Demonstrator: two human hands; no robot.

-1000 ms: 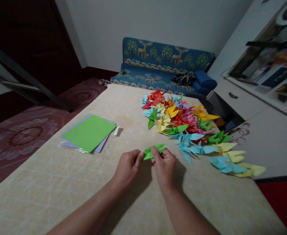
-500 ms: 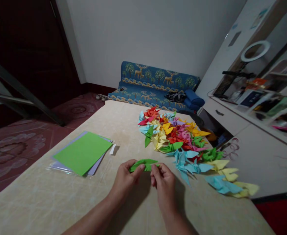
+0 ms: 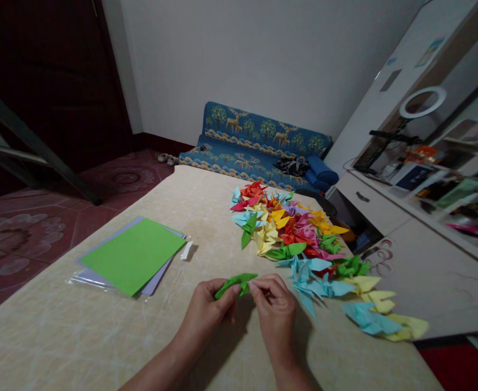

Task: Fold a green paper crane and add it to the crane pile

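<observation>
Between my hands, over the near part of the table, is a green folded paper crane (image 3: pixel 239 283). My left hand (image 3: pixel 211 305) grips its left side, the thumb lying across the paper. The fingertips of my right hand (image 3: pixel 274 305) pinch its right end. To the right of my hands spreads a pile of folded paper cranes (image 3: pixel 291 231) in red, yellow, green, pink, orange and light blue. A light blue crane (image 3: pixel 303 271) from that pile lies closest to my right hand.
Left on the table (image 3: pixel 141 347) lies a stack of green and purple paper sheets (image 3: pixel 135 255) on clear plastic, with a small white strip (image 3: pixel 187 250) beside it. A blue patterned sofa (image 3: pixel 259 138) stands beyond the far edge. White drawers (image 3: pixel 369 201) border the right side.
My right fingers have shifted to a pinch at the crane's right end, and the crane is turned slightly. My view has tilted a little. The pile and sheets stay in place.
</observation>
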